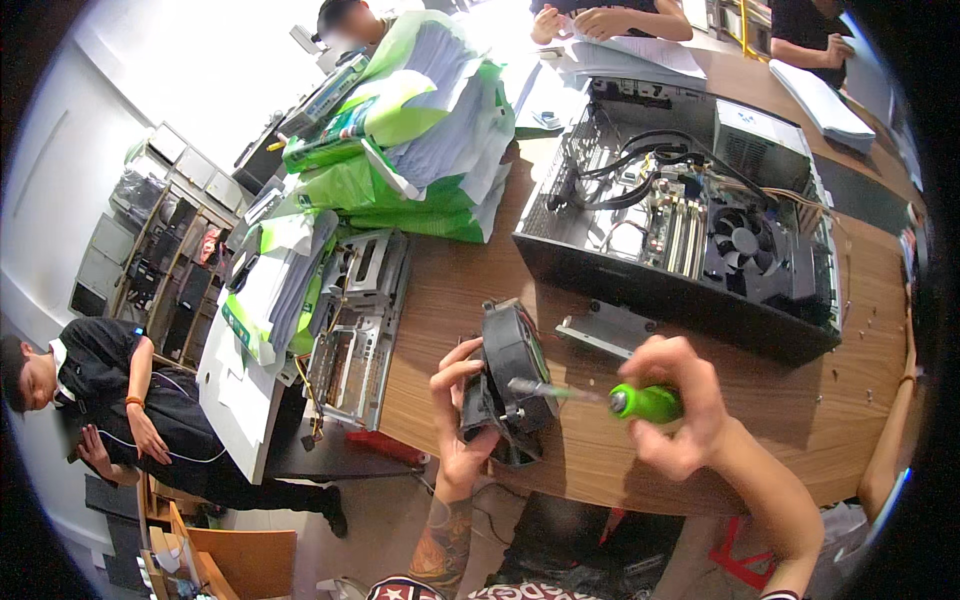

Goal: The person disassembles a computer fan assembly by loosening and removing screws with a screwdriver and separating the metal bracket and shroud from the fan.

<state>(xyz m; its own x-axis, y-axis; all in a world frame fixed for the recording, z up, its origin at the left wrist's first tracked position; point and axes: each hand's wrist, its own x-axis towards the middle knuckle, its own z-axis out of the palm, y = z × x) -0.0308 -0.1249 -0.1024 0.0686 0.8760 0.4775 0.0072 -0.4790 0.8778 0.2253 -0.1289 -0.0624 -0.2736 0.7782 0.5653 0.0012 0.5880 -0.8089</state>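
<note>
My left hand [463, 455] grips a black computer cooling fan [508, 345] by its near-left side, its round housing tilted on edge above the table's front. A screwdriver [650, 402] with a bright green handle is pinched in the curled fingers of my right hand [690, 415]. Its shaft points left toward the fan; whether the tip touches a screw I cannot tell. Beyond both hands lies an opened black computer case [640, 292], showing cables, a circuit board and another fan [742, 240] inside. A thin metal bracket [600, 336] rests before the case.
Green-wrapped paper stacks [400, 195] stand at the far left, beside a bare metal chassis [350, 350]. Small screws [848, 308] lie scattered on the wooden table [590, 460] at right. One person [100, 400] stands at left; others' hands [600, 20] are across the table.
</note>
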